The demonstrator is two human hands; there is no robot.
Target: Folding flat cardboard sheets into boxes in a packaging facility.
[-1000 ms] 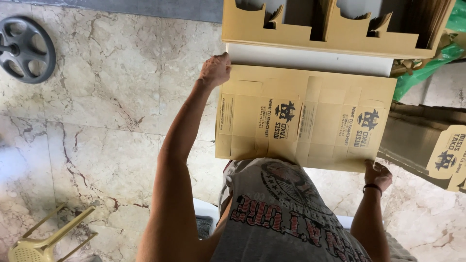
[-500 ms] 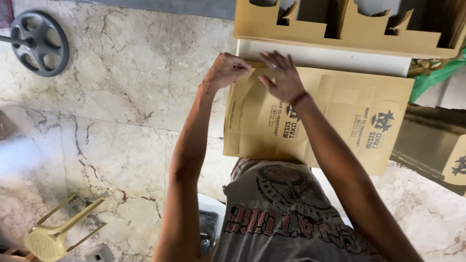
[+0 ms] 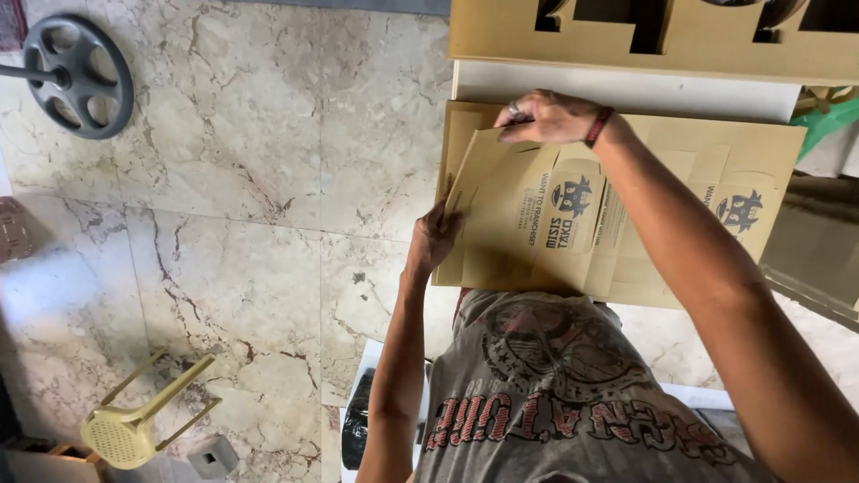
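Observation:
A flat tan cardboard box blank [image 3: 528,210] with dark printed logos lies on top of a stack of the same blanks [image 3: 716,170] in front of me. My left hand [image 3: 436,237] grips its left edge near the lower corner. My right hand [image 3: 548,117], with a ring and a red wristband, pinches the top edge and lifts that edge off the stack. My grey printed shirt [image 3: 546,385] covers the near edge of the stack.
A white board [image 3: 626,89] and a die-cut cardboard insert [image 3: 662,36] lie beyond the stack. More brown cardboard [image 3: 810,241] sits at right by a green item [image 3: 828,121]. On the marble floor [image 3: 224,224] are a dark wheel [image 3: 79,73] and a toppled yellow plastic stool [image 3: 134,420].
My right hand crossed from the stack's lower right to its top left edge. My left hand slid from the top corner down the left edge. The top blank is lifted.

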